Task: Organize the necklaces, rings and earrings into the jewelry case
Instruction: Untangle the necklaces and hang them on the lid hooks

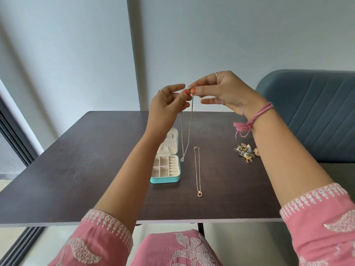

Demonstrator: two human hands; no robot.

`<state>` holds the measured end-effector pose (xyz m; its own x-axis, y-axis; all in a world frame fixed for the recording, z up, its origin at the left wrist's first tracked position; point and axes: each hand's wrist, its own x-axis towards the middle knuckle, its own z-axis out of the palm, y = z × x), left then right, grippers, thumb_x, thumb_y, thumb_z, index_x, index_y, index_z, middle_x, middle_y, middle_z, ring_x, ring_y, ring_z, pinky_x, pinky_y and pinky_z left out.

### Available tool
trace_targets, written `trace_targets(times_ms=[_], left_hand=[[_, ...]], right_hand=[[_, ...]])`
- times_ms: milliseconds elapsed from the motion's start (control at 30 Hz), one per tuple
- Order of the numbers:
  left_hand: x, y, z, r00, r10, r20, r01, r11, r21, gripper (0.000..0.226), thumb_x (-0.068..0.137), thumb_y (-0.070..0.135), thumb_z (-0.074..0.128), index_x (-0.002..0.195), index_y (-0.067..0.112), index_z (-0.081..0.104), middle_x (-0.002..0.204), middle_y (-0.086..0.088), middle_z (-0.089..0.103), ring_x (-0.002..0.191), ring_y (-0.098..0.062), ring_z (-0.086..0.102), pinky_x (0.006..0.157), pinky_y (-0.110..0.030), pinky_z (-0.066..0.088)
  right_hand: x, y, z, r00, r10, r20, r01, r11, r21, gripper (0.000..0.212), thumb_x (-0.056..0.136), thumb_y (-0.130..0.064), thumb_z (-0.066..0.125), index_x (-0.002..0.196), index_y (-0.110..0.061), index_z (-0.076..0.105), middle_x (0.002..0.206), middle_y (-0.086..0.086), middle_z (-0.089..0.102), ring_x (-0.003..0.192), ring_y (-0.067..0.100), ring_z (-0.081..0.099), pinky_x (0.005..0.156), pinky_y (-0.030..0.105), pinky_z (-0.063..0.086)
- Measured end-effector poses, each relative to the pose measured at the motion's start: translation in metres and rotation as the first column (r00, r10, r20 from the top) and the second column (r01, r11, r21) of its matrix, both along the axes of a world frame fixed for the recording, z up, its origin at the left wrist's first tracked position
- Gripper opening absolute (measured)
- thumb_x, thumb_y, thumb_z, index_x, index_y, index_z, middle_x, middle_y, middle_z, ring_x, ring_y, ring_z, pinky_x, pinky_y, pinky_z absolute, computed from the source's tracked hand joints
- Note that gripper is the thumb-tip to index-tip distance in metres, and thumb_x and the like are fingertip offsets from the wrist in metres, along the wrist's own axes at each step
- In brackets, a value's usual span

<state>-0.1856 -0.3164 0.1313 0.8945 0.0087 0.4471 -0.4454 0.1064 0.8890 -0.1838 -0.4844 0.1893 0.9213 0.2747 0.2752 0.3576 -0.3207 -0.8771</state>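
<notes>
A: What does the small teal zip-around jewelry case (165,179) hold?
B: It lies open on the dark wood-grain table (76,169); its cream compartments show nothing inside. No writing is legible.

A: How many necklaces?
B: Two. The left hand (166,104) and right hand (224,91) pinch a thin silver chain necklace (189,131), which dangles at the case's 1 o'clock. A rose-gold pendant necklace (197,169) lies at 3 o'clock; the heap of earrings (245,152) is too tangled to count.

home room | dark wood table (86,169) | blue padded sofa (317,112) (ribbed back) | plain grey wall (211,35)
</notes>
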Motion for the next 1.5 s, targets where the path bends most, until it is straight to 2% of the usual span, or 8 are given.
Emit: trace_targets(times_ms=[133,400,533,700,1033,1133,1267,1500], left_hand=[[0.002,-0.007,-0.013,1.0,0.0,-0.013,0.001,0.989,0.147,0.015,0.088,0.011,0.066,0.102,0.016,0.066,0.083,0.0,0.067,0.077,-0.009,0.065,0.088,-0.031,0.054],[0.0,-0.021,-0.059,0.98,0.094,-0.174,-0.064,0.983,0.174,0.008,0.076,0.022,0.067,0.081,0.025,0.071,0.075,0.002,0.072,0.073,-0.01,0.065,0.085,-0.037,0.053],[-0.007,-0.032,-0.093,0.951,0.042,-0.308,-0.001,0.991,0.135,0.007,0.077,0.018,0.071,0.076,0.025,0.069,0.068,0.008,0.07,0.069,-0.006,0.064,0.08,-0.034,0.051],[-0.018,-0.043,-0.123,0.913,-0.025,-0.406,0.061,0.995,0.076,0.012,0.084,0.006,0.067,0.082,0.018,0.068,0.08,-0.004,0.071,0.073,-0.009,0.065,0.079,-0.032,0.053],[-0.056,-0.061,-0.144,0.881,-0.096,-0.463,0.072,0.995,-0.07,0.017,0.085,0.003,0.067,0.087,0.01,0.052,0.081,-0.011,0.07,0.07,-0.014,0.068,0.06,-0.02,0.052],[-0.064,-0.064,-0.15,0.895,-0.045,-0.444,0.084,0.994,0.069,0.014,0.085,0.006,0.067,0.081,0.012,0.056,0.073,-0.008,0.07,0.064,-0.011,0.066,0.06,-0.02,0.051],[-0.071,-0.067,-0.161,0.906,0.067,-0.417,0.064,0.954,0.292,0.006,0.082,0.015,0.066,0.08,0.021,0.066,0.066,0.002,0.071,0.066,-0.008,0.066,0.076,-0.03,0.056],[-0.077,-0.074,-0.165,0.924,0.157,-0.349,0.081,0.81,0.58,0.013,0.084,0.021,0.062,0.09,0.018,0.074,0.076,0.002,0.073,0.077,-0.008,0.066,0.078,-0.015,0.048]], right_hand=[[0.001,-0.004,0.004,0.999,-0.028,-0.016,0.029,0.998,0.054,0.008,0.085,-0.02,0.07,0.093,-0.018,0.073,0.091,0.0,0.071,0.087,0.01,0.065,0.09,0.036,0.053],[-0.003,-0.009,0.011,0.998,-0.052,0.034,0.045,0.985,0.164,0.011,0.088,-0.015,0.067,0.098,-0.01,0.07,0.079,0.001,0.069,0.076,0.016,0.066,0.081,0.034,0.056],[0.002,-0.016,0.011,0.992,-0.113,0.048,0.097,0.962,0.255,0.009,0.089,-0.016,0.066,0.097,-0.013,0.07,0.079,0.0,0.067,0.073,0.013,0.065,0.079,0.034,0.056],[0.011,-0.027,0.005,0.985,-0.17,0.037,0.148,0.929,0.339,0.007,0.089,-0.014,0.064,0.095,-0.015,0.069,0.079,-0.001,0.065,0.07,0.011,0.062,0.074,0.031,0.056],[0.052,-0.055,-0.042,0.93,-0.356,-0.095,0.368,0.88,0.3,0.009,0.092,-0.014,0.058,0.092,-0.019,0.066,0.078,-0.004,0.061,0.063,0.007,0.057,0.059,0.02,0.049],[0.068,-0.062,-0.07,0.899,-0.425,-0.103,0.438,0.878,0.193,0.011,0.095,-0.012,0.055,0.093,-0.017,0.064,0.079,-0.003,0.06,0.062,0.007,0.055,0.052,0.018,0.046],[0.085,-0.066,-0.111,0.869,-0.485,-0.096,0.489,0.871,0.035,0.013,0.094,-0.009,0.053,0.091,-0.018,0.062,0.081,-0.005,0.062,0.059,0.007,0.054,0.048,0.018,0.044],[0.104,-0.058,-0.175,0.859,-0.504,-0.092,0.477,0.853,-0.214,0.011,0.094,-0.012,0.053,0.095,-0.016,0.063,0.081,-0.002,0.064,0.055,0.009,0.058,0.044,0.019,0.043]])
